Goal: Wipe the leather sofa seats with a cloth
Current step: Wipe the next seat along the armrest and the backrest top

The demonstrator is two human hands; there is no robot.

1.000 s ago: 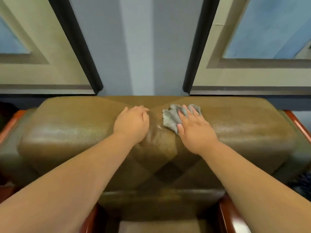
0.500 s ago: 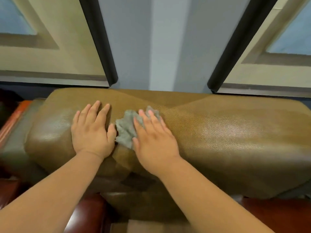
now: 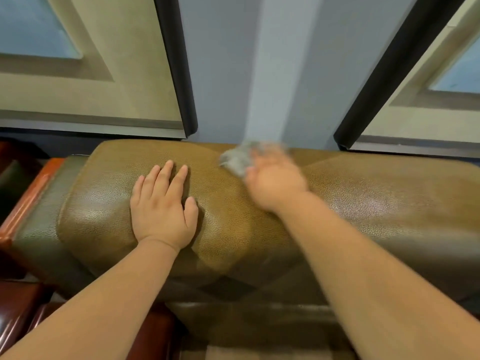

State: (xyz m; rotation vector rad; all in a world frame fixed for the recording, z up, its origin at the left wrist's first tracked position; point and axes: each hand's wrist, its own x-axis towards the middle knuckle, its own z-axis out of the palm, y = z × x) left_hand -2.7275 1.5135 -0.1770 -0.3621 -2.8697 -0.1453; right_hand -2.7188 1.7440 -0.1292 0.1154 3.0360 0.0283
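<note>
Cloth (image 3: 239, 158) under right hand (image 3: 272, 181) at sofa (image 3: 363, 203) back edge

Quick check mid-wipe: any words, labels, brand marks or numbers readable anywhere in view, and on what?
None: no text, label, brand or number shows.
Leather sofa cushion: grain only, no tag visible.
Cloth under the right hand: motion-blurred, no print discernible.
Wall panels: plain.

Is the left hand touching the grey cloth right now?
Apart. In the head view the left hand lies flat on the sofa cushion, with bare leather showing between it and the cloth under the blurred right hand.
</note>
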